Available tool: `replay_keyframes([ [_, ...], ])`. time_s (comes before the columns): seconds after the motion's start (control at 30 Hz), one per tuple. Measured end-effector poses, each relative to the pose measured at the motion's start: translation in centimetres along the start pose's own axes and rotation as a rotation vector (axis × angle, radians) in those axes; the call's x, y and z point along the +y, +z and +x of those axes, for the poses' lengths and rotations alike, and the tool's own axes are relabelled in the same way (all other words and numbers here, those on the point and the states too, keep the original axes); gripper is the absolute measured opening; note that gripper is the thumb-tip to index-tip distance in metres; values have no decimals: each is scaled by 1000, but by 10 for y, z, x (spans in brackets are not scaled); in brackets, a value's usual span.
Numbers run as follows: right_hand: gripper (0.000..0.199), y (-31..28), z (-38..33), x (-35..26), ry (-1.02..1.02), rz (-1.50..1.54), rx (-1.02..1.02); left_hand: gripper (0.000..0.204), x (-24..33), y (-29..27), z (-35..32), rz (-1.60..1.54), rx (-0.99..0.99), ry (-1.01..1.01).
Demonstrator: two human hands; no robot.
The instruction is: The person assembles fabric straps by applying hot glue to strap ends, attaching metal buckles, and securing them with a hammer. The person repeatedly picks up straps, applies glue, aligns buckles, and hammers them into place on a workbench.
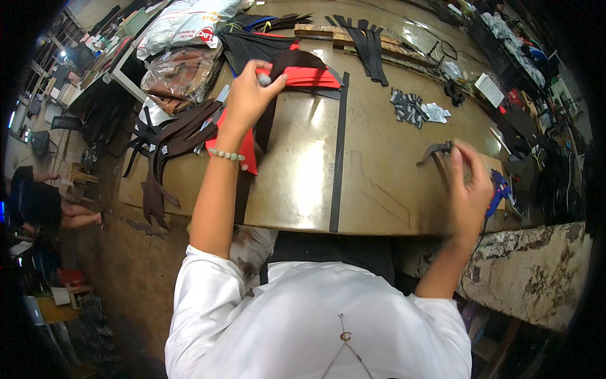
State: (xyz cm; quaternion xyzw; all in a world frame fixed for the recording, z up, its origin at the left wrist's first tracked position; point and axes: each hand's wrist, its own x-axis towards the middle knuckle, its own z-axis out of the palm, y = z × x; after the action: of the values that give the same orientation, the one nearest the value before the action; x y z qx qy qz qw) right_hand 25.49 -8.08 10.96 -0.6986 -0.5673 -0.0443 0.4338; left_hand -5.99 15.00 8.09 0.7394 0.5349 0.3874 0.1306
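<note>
My left hand (247, 95) is closed over the pile at the far left of the table. Its fingers are bent round a dark brown strip (267, 123), and a small pale grey piece (263, 79) shows between thumb and fingertips. Red pieces (312, 77) lie under and beside that hand, along with black strips (252, 47). At the right, my right hand (470, 183) hovers by a hammer-like tool (435, 150) with a dark curved head. Thumb and forefinger are apart there; the tool's handle runs partly behind the hand.
Brown strips (180, 129) hang over the table's left edge beside plastic-wrapped bundles (183, 72). Small grey pieces (409, 108) and paper scraps (435, 112) lie at centre right. A blue corded tool (500, 192) sits right of my right hand. A black band (339, 151) crosses the tabletop.
</note>
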Motion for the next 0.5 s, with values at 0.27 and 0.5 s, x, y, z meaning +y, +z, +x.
replay_keyframes([
  [0.27, 32, 61, 52, -81, -322, 597, -142, 29, 117, -42, -45, -413, 72, 590],
  [0.5, 29, 122, -1, -48, 222, 585, -563, 23, 70, -4, -116, -48, -30, 231],
])
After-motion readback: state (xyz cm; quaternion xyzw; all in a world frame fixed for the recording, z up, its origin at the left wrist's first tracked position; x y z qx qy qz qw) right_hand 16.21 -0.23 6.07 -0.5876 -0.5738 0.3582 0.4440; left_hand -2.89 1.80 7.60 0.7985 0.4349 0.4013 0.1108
